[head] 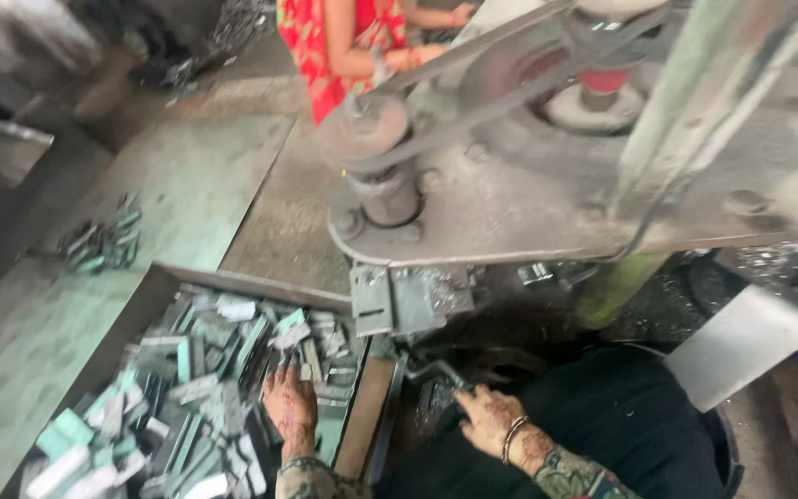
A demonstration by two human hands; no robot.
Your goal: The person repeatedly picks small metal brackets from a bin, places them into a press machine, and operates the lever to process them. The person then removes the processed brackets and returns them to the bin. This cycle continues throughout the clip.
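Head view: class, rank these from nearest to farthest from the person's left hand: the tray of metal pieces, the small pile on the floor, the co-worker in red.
1. Tray of metal pieces, under the left hand.
2. Small pile, upper left, on the floor.
3. Co-worker in red, top centre.

Blurred throughout; co-worker in red point(344, 46) cut off at twelve o'clock, metal sheet point(741, 342) clipped at four o'clock.
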